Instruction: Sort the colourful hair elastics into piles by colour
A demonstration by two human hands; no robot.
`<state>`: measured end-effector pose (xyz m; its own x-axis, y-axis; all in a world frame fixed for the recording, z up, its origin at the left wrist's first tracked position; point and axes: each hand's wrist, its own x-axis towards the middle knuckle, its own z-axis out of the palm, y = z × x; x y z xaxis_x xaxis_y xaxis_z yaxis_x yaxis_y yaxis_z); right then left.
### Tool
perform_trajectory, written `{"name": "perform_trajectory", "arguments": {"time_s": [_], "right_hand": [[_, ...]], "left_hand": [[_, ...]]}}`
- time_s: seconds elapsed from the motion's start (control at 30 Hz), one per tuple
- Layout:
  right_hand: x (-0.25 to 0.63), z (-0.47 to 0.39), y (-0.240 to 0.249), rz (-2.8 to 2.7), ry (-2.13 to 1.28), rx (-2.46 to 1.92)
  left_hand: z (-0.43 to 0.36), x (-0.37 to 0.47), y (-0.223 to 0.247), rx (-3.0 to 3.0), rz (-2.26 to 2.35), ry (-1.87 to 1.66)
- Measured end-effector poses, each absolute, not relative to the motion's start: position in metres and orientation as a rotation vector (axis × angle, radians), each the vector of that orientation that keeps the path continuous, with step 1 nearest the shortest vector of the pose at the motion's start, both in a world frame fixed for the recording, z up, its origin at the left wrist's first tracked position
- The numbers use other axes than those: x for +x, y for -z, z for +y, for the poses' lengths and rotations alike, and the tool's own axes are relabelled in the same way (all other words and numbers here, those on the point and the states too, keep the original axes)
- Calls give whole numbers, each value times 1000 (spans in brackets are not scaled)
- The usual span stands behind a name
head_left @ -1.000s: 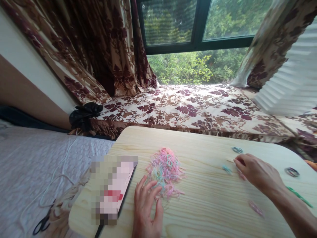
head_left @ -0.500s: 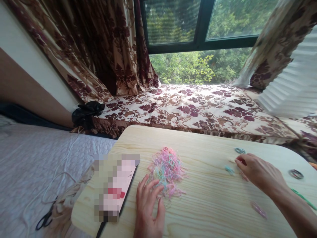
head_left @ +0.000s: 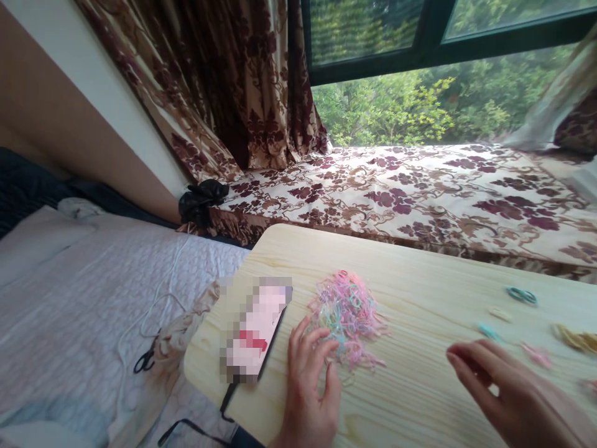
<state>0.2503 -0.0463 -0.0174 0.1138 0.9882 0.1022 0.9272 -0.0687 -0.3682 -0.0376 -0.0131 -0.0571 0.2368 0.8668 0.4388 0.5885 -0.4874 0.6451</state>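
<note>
The mixed heap of thin bands point(head_left: 347, 311) lies on the desk point(head_left: 420, 389), just beyond the left hand point(head_left: 311, 389); the loops seem tangled, so pulling one could drag several others out with it. The left grip is wide, with the thumb apart and the fingertips at the near edge of the heap; a sideways movement could spread the bands, or push the phone point(head_left: 263, 330) close beside this hand. The right hand point(head_left: 513, 386) has a narrow grip, low over the wood; whether its tips meet or hold a thin band, I cannot tell. Its knuckles could sweep the blue bunch point(head_left: 489, 331) against the pink bunch point(head_left: 536, 354), and the colours would mix.

The heap looks loose and uneven; it is mostly pink and lilac, with pale green and blue at the near left, and a brighter green loop on top; the bands appear thin, shiny and partly translucent; single ends stick out to the right.
</note>
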Motion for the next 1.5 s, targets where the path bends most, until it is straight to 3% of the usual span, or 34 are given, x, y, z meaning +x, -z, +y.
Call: {"name": "perform_trajectory", "arguments": {"time_s": [0.33, 0.67, 0.97, 1.27, 1.5], "right_hand": [[156, -52, 32, -2089, -402, -1625], [129, -35, 29, -2234, -268, -1611], [126, -36, 31, -2276, -32, -1562], [148, -51, 26, -2211, -144, -1651], [216, -56, 13, -1916, -307, -1915]], "left_hand": [[-14, -40, 51, 2096, 1339, -1070], [-13, -40, 49, 2071, 1333, -1090], [-12, -41, 50, 2071, 1332, -1093], [-11, -40, 54, 2115, 1339, -1146], [-6, -48, 72, 2276, 1256, -1166]]}}
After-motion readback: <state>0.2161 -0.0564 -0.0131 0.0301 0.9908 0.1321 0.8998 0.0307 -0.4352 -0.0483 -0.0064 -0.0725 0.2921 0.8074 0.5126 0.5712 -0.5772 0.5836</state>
